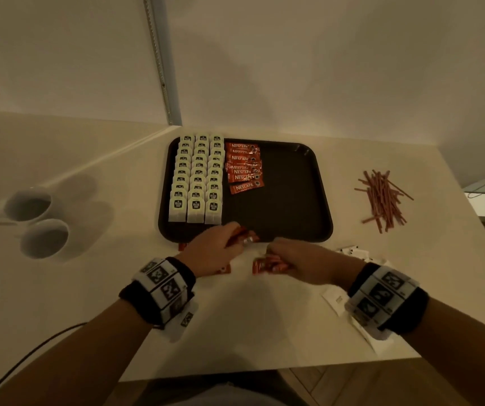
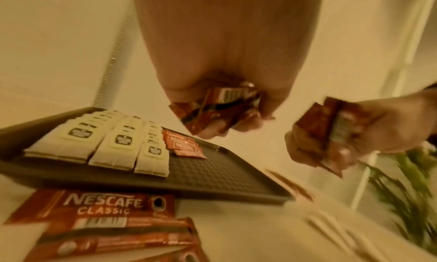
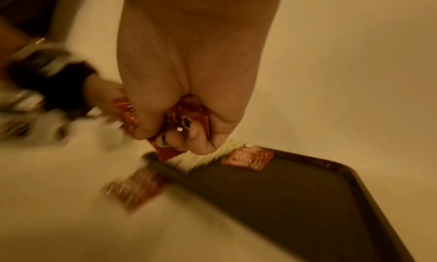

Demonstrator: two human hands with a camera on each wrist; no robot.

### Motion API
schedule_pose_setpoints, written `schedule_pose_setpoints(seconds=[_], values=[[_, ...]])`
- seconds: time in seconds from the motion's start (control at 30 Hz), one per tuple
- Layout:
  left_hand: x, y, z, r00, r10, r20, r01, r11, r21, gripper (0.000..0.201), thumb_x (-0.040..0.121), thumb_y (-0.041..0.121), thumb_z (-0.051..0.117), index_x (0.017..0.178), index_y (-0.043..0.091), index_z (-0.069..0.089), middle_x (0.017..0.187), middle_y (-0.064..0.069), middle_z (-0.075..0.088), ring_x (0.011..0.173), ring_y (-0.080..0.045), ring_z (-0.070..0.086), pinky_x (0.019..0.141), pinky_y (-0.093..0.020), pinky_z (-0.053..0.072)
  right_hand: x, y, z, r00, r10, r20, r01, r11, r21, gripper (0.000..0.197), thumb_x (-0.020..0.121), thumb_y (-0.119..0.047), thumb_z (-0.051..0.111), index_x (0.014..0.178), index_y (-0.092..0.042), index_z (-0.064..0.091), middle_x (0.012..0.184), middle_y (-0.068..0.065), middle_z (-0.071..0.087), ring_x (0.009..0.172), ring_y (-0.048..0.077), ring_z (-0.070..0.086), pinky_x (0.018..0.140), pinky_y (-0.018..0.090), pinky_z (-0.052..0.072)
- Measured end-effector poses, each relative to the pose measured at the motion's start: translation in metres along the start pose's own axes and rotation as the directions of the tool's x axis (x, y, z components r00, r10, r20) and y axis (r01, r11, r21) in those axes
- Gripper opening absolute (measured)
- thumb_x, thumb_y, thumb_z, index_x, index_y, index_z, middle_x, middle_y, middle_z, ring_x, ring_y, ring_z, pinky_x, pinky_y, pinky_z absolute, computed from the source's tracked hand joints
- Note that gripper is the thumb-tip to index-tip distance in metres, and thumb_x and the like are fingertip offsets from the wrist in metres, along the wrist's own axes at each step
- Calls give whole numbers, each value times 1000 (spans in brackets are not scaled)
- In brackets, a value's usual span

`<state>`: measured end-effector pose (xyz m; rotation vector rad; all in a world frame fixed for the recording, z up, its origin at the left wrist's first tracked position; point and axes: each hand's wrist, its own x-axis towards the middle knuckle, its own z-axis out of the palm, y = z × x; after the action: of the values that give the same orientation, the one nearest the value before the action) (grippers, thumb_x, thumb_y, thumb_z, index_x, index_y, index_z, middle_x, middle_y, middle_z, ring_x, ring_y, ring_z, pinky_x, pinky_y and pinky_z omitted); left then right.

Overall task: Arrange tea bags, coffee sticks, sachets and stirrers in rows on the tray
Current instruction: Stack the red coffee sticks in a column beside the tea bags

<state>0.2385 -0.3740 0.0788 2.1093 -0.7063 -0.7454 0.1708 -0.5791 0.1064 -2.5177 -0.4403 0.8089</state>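
Observation:
A dark tray (image 1: 294,218) lies on the white table, with three rows of white tea bags (image 1: 196,178) on its left side and a column of red coffee sticks (image 1: 244,167) beside them. My left hand (image 1: 220,247) hovers at the tray's near edge and grips a bunch of red coffee sticks (image 2: 220,109). My right hand (image 1: 294,259), just right of it over the table, grips another bunch of coffee sticks (image 1: 267,265) (image 3: 184,123). Loose coffee sticks (image 2: 94,215) lie on the table under my left wrist.
A heap of brown stirrers (image 1: 383,199) lies right of the tray. White sachets (image 1: 352,252) lie near my right wrist. Two white cups (image 1: 36,221) stand at the left. A black cable (image 1: 30,356) runs along the near left. The table's edge is close to my forearms.

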Motion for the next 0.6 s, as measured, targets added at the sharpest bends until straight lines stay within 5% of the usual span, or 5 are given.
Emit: schedule_pose_setpoints(seconds=[0.07, 0.17, 0.3, 0.43, 0.6], values=[[1, 7, -9, 983, -84, -164, 19, 932, -361, 9, 98, 23, 47, 93, 28, 52, 72, 5, 53, 59, -7, 48, 59, -22, 43, 8, -6, -22, 994, 77, -76, -57, 969, 239, 13, 95, -24, 51, 107, -19, 47, 88, -6, 53, 75, 8, 52, 65, 18, 43], [10, 15, -17, 930, -303, -207, 30, 625, -780, 16, 89, 36, 59, 95, 22, 56, 63, 3, 47, 46, -8, 39, 46, -22, 36, 30, -24, -43, 958, 159, -237, -28, 878, 477, 24, 97, -24, 47, 119, -18, 43, 92, -2, 55, 74, 10, 52, 64, 22, 44], [23, 25, -23, 913, -368, -174, 1, 428, -904, 65, 59, 48, 72, 112, 17, 56, 69, 4, 62, 55, -9, 53, 50, -23, 45, 67, -55, -49, 909, 130, -395, 86, 870, 485, 37, 92, -16, 55, 124, -10, 37, 109, 7, 60, 91, 19, 63, 79, 32, 55], [27, 19, -31, 934, -334, -131, -28, 295, -955, 73, 54, 56, 71, 122, 35, 53, 125, -2, 62, 115, -21, 58, 100, -46, 46, 94, -75, -53, 925, 99, -366, 41, 934, 356, 50, 89, -8, 56, 132, -6, 31, 125, 12, 49, 104, 24, 59, 84, 28, 53], [37, 9, -37, 898, -416, -147, -68, 200, -977, 58, 78, 55, 56, 131, 32, 50, 129, -1, 59, 118, -20, 56, 95, -40, 47, 124, -81, -53, 970, 81, -229, -26, 972, 235, 65, 86, -2, 56, 142, -3, 23, 139, 15, 33, 128, 28, 40, 108, 34, 37]])
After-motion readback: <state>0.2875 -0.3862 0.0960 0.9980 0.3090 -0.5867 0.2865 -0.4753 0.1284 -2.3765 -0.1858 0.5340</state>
